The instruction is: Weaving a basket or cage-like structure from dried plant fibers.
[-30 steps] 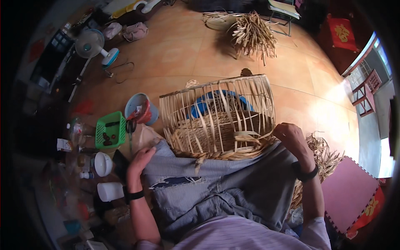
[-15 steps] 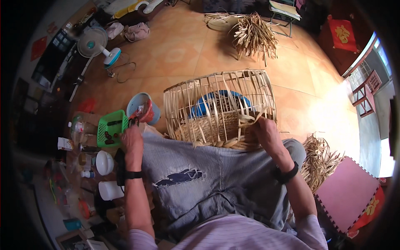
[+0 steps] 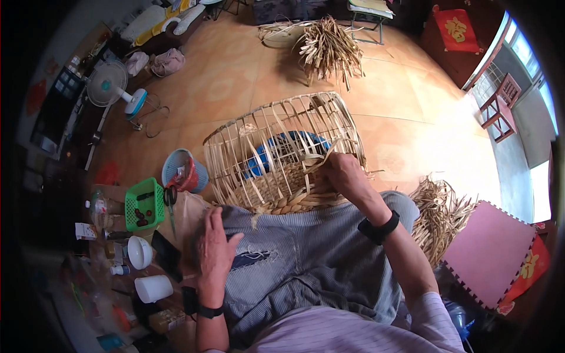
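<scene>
A half-woven basket (image 3: 268, 200) of pale straw lies on its side in front of my knees, its bare ribs pointing up and its braided wall towards me. My right hand (image 3: 348, 176) is closed on a flat straw strand (image 3: 318, 157) at the right part of the woven edge. Over my left thigh hovers my left hand (image 3: 216, 250), empty, its thumb apart from the fingers. Dark-handled scissors (image 3: 170, 199) lie to its upper left, beside a green plastic basket (image 3: 145, 203) holding several small dark round things.
A blue-grey bin (image 3: 194, 170) with a red bag stands left of the straw basket. White bowl (image 3: 140, 253) and white cup (image 3: 154, 289) are at the left. Straw bundles lie behind (image 3: 332, 53) and right (image 3: 441, 217), near a pink foam mat (image 3: 491, 253). A fan (image 3: 109, 83) stands far left.
My left hand has come away from the scissors, now lying by the green basket, and moved back over my thigh. My right hand stays on the strand. The whole view has shifted.
</scene>
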`<state>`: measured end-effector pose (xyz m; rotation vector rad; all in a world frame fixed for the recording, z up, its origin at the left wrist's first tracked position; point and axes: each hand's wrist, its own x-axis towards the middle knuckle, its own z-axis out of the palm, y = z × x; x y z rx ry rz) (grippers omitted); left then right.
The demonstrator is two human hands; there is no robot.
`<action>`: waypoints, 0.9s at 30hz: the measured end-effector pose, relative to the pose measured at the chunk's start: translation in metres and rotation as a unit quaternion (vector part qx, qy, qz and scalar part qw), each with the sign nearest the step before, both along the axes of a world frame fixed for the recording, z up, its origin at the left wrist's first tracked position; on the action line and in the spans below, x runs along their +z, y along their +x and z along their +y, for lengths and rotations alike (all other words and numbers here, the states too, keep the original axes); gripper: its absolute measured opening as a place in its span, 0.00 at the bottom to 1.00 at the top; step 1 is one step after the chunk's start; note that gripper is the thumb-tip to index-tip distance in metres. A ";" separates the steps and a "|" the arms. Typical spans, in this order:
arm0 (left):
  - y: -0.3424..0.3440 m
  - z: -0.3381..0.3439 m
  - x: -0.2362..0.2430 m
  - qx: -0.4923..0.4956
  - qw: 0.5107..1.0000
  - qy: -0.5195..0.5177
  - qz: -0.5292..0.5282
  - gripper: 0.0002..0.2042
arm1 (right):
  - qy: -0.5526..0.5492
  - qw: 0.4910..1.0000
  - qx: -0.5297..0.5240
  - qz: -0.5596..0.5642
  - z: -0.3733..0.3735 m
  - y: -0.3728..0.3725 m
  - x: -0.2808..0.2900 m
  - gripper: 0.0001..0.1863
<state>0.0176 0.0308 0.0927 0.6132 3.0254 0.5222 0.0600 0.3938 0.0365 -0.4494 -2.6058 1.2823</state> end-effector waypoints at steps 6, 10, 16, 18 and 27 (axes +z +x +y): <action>0.007 -0.022 -0.065 -0.314 0.885 -0.336 -0.071 0.10 | -0.004 0.999 -0.015 0.051 -0.001 -0.002 -0.006 0.10; 0.015 -0.025 -0.066 -0.328 0.921 -0.199 -0.073 0.09 | 0.006 0.999 -0.020 0.046 -0.002 -0.002 -0.011 0.11; 0.032 0.028 -0.009 -0.182 0.981 0.071 -0.015 0.15 | -0.060 0.997 -0.043 0.032 -0.009 0.000 -0.004 0.11; 0.038 0.054 -0.005 -0.208 0.959 0.176 0.083 0.18 | -0.092 0.995 -0.032 0.029 -0.021 0.000 0.002 0.13; 0.028 0.064 -0.031 -0.168 0.957 0.219 0.092 0.19 | -0.160 0.985 -0.038 0.053 -0.070 0.032 -0.006 0.10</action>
